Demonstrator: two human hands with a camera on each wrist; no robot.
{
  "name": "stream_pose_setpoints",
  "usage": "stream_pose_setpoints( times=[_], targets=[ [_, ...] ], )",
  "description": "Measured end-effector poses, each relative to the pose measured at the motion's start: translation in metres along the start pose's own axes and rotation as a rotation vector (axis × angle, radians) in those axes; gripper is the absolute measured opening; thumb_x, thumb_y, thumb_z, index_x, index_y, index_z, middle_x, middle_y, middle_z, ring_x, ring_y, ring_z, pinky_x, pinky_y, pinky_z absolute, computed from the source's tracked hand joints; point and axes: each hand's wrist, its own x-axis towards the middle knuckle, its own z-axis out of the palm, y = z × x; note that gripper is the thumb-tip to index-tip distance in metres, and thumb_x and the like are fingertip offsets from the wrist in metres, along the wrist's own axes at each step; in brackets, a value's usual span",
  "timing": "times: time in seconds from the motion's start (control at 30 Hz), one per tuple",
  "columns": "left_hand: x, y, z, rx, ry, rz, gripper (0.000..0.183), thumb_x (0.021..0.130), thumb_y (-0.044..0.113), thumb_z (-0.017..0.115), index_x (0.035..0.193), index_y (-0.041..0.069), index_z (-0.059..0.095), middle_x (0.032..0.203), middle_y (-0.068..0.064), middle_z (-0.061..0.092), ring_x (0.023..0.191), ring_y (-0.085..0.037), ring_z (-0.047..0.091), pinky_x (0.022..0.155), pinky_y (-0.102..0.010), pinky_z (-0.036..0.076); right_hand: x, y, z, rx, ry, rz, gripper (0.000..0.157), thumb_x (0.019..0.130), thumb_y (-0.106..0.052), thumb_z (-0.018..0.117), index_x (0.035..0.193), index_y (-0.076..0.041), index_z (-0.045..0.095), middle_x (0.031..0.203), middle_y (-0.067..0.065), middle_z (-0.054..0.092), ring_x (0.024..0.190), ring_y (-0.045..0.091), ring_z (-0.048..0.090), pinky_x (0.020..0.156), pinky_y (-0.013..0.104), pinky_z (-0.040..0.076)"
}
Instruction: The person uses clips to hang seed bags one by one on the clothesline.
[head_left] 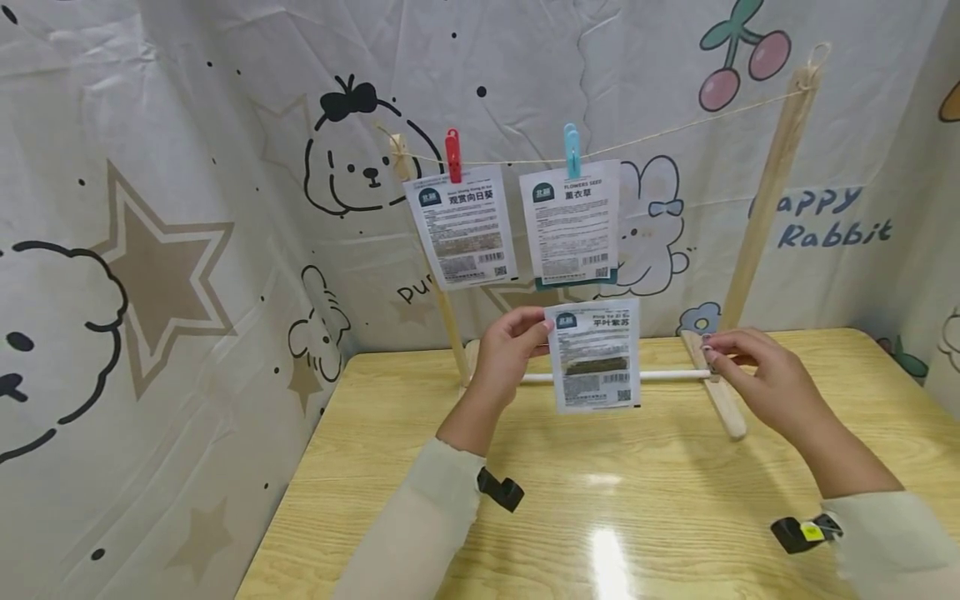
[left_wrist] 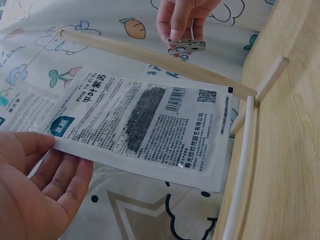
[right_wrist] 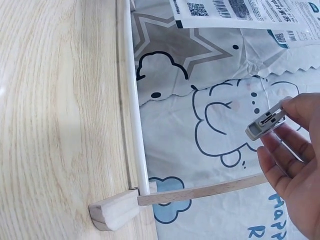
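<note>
My left hand (head_left: 507,354) pinches a white seed packet (head_left: 596,358) by its upper left corner, thumb on the printed face. That packet hangs in the air below two others. Between the thumb and fingers of my right hand (head_left: 765,379) is a small grey clothespin (right_wrist: 267,122), off to the right of the packet. Overhead, a string (head_left: 690,125) carries one seed packet (head_left: 461,229) under a red clothespin (head_left: 453,156) and another packet (head_left: 572,221) under a light blue clothespin (head_left: 572,150).
Two wooden posts, the right one (head_left: 772,192) nearer, hold the string. A white rod (head_left: 675,375) joins them low down, and a wooden foot (head_left: 727,408) rests on the wood-grain table (head_left: 525,533). Behind hangs a cartoon-printed cloth (head_left: 225,100).
</note>
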Motion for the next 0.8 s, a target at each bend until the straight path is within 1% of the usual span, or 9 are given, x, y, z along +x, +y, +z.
stream_pose_setpoints(
  times=[0.13,0.3,0.47,0.6,0.63,0.67,0.7,0.8],
  targets=[
    [0.001,0.003,0.002,0.005,-0.016,0.002,0.020,0.096,0.013,0.069,0.114,0.004,0.070,0.101,-0.004,0.071,0.083,-0.012,0.068,0.091,-0.040,0.060,0.001,0.000,-0.003,-0.012,-0.001,0.006,0.019,0.102,-0.018,0.062,0.114,-0.006,0.070,0.120,0.014,0.065,0.097,-0.023,0.039,0.082,0.000,0.036],
    [0.001,0.008,0.004,0.017,-0.037,0.013,0.020,0.096,0.011,0.068,0.115,0.003,0.070,0.105,-0.008,0.073,0.083,-0.012,0.069,0.090,-0.040,0.060,0.003,0.000,-0.006,-0.016,-0.005,0.012,0.020,0.102,-0.018,0.061,0.115,-0.006,0.069,0.121,0.015,0.064,0.098,-0.023,0.039,0.083,-0.001,0.035],
    [0.004,0.010,0.005,0.014,-0.040,0.027,0.020,0.097,0.011,0.067,0.114,0.001,0.070,0.106,-0.008,0.073,0.085,-0.011,0.068,0.090,-0.039,0.060,0.006,-0.002,-0.008,-0.024,-0.006,0.007,0.021,0.102,-0.019,0.061,0.117,-0.005,0.069,0.119,0.014,0.064,0.096,-0.023,0.039,0.080,0.001,0.038],
    [0.006,0.013,0.007,0.014,-0.037,0.034,0.021,0.096,0.010,0.067,0.115,0.001,0.070,0.106,-0.007,0.072,0.086,-0.010,0.067,0.089,-0.036,0.060,0.008,-0.002,-0.011,-0.017,0.000,-0.014,0.021,0.102,-0.017,0.061,0.118,-0.005,0.068,0.115,0.012,0.064,0.094,-0.024,0.041,0.079,-0.001,0.037],
    [0.006,0.014,0.007,0.013,-0.037,0.035,0.021,0.096,0.010,0.067,0.116,0.001,0.070,0.107,-0.009,0.072,0.086,-0.010,0.067,0.091,-0.039,0.060,0.008,-0.003,-0.011,-0.013,0.001,-0.022,0.021,0.102,-0.016,0.061,0.118,-0.005,0.068,0.115,0.011,0.064,0.094,-0.023,0.042,0.079,-0.002,0.037],
    [0.007,0.014,0.007,0.013,-0.036,0.037,0.022,0.096,0.010,0.067,0.116,0.001,0.070,0.107,-0.009,0.072,0.085,-0.010,0.067,0.089,-0.038,0.060,0.009,-0.003,-0.012,-0.009,0.001,-0.028,0.021,0.102,-0.016,0.061,0.119,-0.005,0.069,0.115,0.010,0.064,0.094,-0.024,0.042,0.079,-0.003,0.036],
    [0.007,0.015,0.007,0.014,-0.037,0.036,0.022,0.096,0.010,0.067,0.116,0.001,0.070,0.108,-0.010,0.072,0.085,-0.010,0.067,0.090,-0.039,0.060,0.009,-0.003,-0.012,-0.005,-0.001,-0.033,0.022,0.102,-0.015,0.061,0.120,-0.005,0.069,0.115,0.010,0.064,0.094,-0.024,0.042,0.079,-0.003,0.036],
    [0.008,0.017,0.007,0.011,-0.039,0.031,0.023,0.097,0.011,0.067,0.118,0.002,0.069,0.108,-0.009,0.072,0.083,-0.010,0.066,0.094,-0.045,0.058,0.011,-0.003,-0.014,0.001,-0.012,-0.040,0.024,0.102,-0.015,0.060,0.124,-0.008,0.069,0.117,0.010,0.064,0.096,-0.023,0.042,0.080,-0.004,0.036]
  ],
)
